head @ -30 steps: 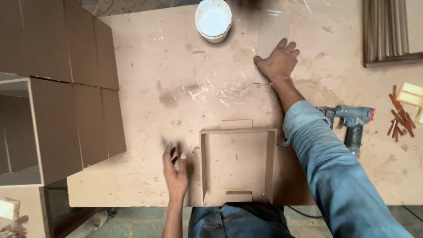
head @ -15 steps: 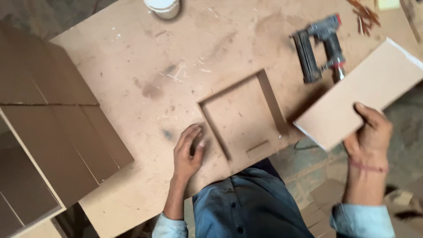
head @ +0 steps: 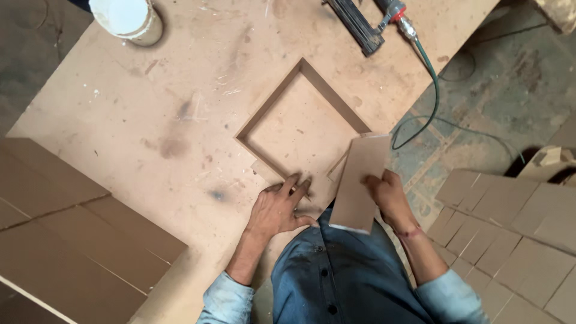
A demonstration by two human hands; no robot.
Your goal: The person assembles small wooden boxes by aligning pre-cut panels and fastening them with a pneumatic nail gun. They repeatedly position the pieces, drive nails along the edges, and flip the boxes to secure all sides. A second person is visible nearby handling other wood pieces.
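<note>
A shallow brown fibreboard tray point(head: 303, 120) lies on the big board tabletop point(head: 150, 108), turned like a diamond. My left hand point(head: 277, 210) rests flat with fingers spread on the tray's near corner. My right hand point(head: 387, 195) grips a flat rectangular fibreboard panel point(head: 359, 180) by its right edge, held upright-tilted just in front of my chest, its top end over the tray's near right side.
A white bucket point(head: 126, 18) stands at the far left of the table. A nail gun point(head: 360, 21) with a green hose point(head: 435, 90) lies at the far edge. Cut board pieces are stacked at left point(head: 72, 228) and on the floor at right point(head: 516, 222).
My right hand has brought the panel from far out on the right in close to my body, over the tray's near edge. The view has swung, so the tray looks rotated.
</note>
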